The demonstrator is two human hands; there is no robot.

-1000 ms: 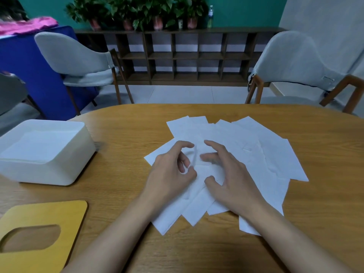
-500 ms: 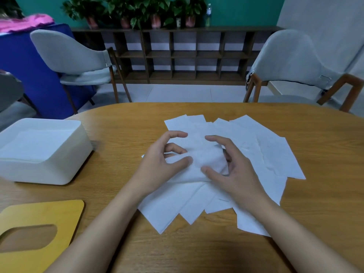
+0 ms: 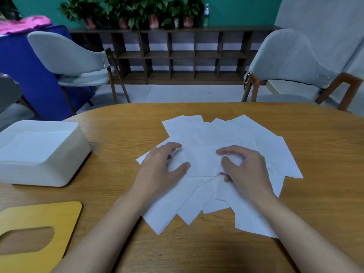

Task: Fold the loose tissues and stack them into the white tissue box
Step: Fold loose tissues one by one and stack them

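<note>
**On the desk, both hands at the tissue pile**

The loose tissues lay fanned across the middle of the desk, well apart from the white tissue box at the left. The right hand pinched the top tissue at its near edge, thumb partly hidden beneath. The left hand rested bent fingers on that sheet; whether it gripped could not be told. A yellow lid was cut off at the corner.

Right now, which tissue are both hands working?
The topmost tissue at mid-pile: left hand and right hand hold its sides; the other tissues lie underneath.
</note>
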